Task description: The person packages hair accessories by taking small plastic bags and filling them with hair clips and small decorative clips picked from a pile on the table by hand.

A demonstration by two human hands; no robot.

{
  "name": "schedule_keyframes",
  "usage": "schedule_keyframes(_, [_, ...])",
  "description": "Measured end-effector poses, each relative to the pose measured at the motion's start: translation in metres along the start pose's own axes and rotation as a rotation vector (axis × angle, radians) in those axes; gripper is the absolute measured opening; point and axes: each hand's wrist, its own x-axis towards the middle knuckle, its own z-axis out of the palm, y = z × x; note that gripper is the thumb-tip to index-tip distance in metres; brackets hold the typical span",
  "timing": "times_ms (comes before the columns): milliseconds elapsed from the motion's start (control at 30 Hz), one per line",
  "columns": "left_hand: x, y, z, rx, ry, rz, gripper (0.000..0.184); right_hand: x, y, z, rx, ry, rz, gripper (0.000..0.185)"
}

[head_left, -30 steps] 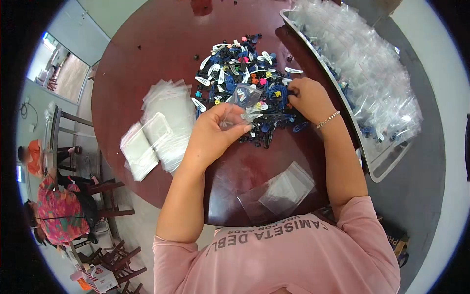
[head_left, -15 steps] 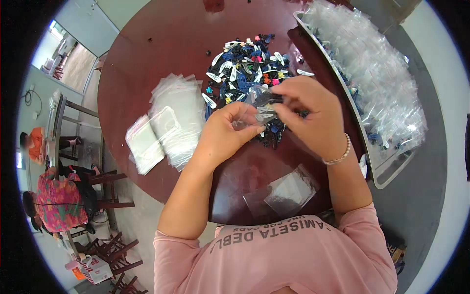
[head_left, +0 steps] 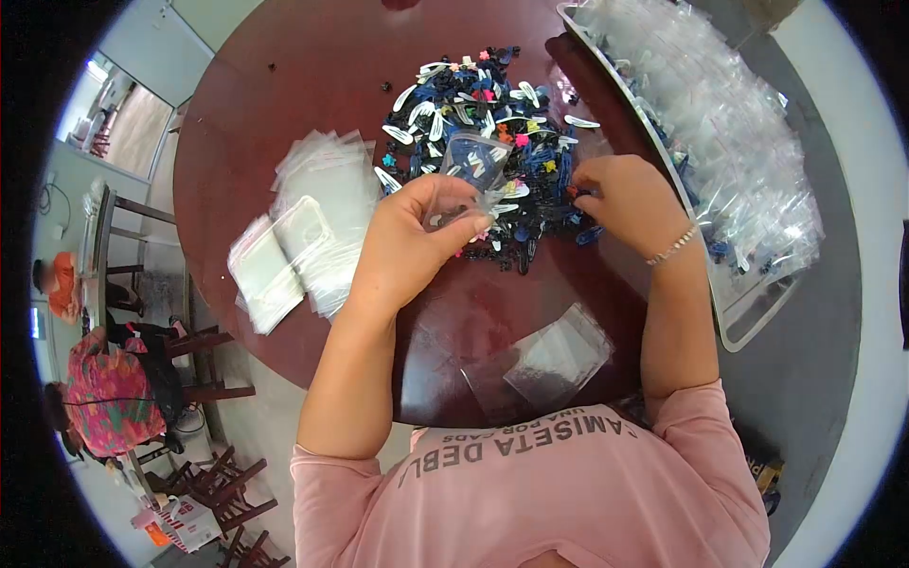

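Note:
Closed around a small clear bag [head_left: 473, 163], my left hand [head_left: 417, 232] holds it over the near part of a pile of hair clips [head_left: 454, 118]. Some dark contents show through the plastic. At the pile's right edge is my right hand [head_left: 630, 204], its fingers pinched together; a small reddish bit shows at the fingertips, too small to name. A blue clip [head_left: 589, 236] lies just below those fingers. The pile mixes white, black and navy clips with small coloured flower-shaped pieces.
Stacks of clear bags [head_left: 327, 218] lie left on the round table [head_left: 246, 114]. More flat bags [head_left: 561, 358] are near my body. At right, a metal tray [head_left: 734, 327] holds a heap of filled bags [head_left: 729, 142]. A person [head_left: 109, 393] in patterned clothes is far left.
My right hand went to the bag in my left hand, then moved back right to the pile's edge. The left hand keeps hold of the bag. The whole view shifted slightly.

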Motion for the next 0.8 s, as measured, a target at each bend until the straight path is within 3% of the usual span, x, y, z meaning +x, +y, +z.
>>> schedule_keyframes(267, [0.000,-0.004,0.000,0.049,-0.002,0.004,0.027,0.008,0.005,0.018,-0.057,-0.008,0.020,0.013])
schedule_keyframes(367, [0.000,-0.001,0.000,0.083,-0.017,-0.018,0.027,0.007,-0.001,0.007,-0.048,0.119,-0.025,0.015])
schedule_keyframes(433, [-0.001,-0.002,0.001,0.088,-0.009,-0.006,0.027,0.005,-0.015,-0.005,0.290,0.170,0.026,0.014])
schedule_keyframes(467, [-0.001,-0.002,0.000,0.095,-0.009,0.004,0.027,0.004,-0.026,-0.009,0.290,0.168,0.021,0.014])
schedule_keyframes(533, [-0.001,-0.005,0.000,0.139,-0.008,0.000,0.027,0.001,-0.052,-0.011,0.651,0.394,-0.047,0.013])
schedule_keyframes(667, [-0.002,-0.004,0.003,0.190,-0.058,0.030,0.025,-0.001,-0.068,0.000,0.650,0.377,-0.207,0.015])
schedule_keyframes(800, [0.000,-0.004,0.001,0.120,-0.098,0.012,0.026,0.002,-0.059,-0.001,0.653,0.479,-0.080,0.013])
